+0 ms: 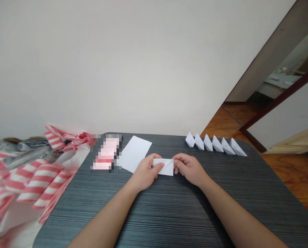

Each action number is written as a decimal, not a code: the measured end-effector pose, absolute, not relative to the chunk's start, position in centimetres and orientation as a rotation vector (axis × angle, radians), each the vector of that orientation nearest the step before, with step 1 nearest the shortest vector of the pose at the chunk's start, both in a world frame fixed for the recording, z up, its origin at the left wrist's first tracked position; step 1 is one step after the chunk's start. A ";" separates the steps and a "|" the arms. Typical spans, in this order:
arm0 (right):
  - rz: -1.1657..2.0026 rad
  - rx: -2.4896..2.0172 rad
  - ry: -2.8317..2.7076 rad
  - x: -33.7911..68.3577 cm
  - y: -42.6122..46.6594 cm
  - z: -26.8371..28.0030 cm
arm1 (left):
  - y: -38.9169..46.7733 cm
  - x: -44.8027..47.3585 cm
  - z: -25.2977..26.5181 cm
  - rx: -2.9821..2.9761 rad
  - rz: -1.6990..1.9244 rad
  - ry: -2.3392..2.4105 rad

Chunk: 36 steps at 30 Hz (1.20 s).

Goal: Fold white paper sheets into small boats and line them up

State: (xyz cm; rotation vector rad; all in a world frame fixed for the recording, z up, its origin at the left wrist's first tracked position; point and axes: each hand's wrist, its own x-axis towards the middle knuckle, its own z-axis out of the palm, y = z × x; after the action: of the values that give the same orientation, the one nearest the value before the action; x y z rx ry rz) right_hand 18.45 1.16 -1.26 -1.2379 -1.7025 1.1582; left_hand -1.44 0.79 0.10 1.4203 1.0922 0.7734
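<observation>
A small folded piece of white paper (pixel 166 168), with a diagonal crease or edge across it, is held between my two hands above the table. My left hand (pixel 146 172) grips its left end, the thumb lying on top. At the paper's upper right corner, my right hand (pixel 188 168) pinches the edge with its fingertips. White paper sheets (pixel 135 151) lie flat just beyond my left hand. Several folded white paper boats (pixel 208 143) stand in a row at the far right of the table.
The dark, wood-grained table (pixel 164 213) meets a pale wall (pixel 143 69) at the back. A blurred-out pinkish rectangular thing (pixel 106 153) lies left of the sheets. Red-and-white striped cloth (pixel 37 179) is heaped beyond the left edge. Wooden floor (pixel 218 120) shows at the right.
</observation>
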 end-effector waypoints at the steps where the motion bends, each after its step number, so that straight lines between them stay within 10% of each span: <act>1: 1.144 -1.243 -1.720 18.5 1.2 -1.2 | 0.8 -1.5 0.1 1.426 0.771 1.094; 14: 0.696 -1.235 -2.033 18.7 1.3 -0.4 | 0.7 -1.5 0.1 1.461 0.745 1.092; 36: 0.874 -1.282 -1.952 18.3 1.0 -0.1 | 0.7 -1.4 0.1 1.446 0.753 1.081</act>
State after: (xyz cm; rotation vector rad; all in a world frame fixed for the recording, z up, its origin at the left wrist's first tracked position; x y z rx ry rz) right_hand 18.29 1.03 -0.06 -1.2820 -1.9520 0.8739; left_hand -1.39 0.70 0.11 1.4460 1.0811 0.7525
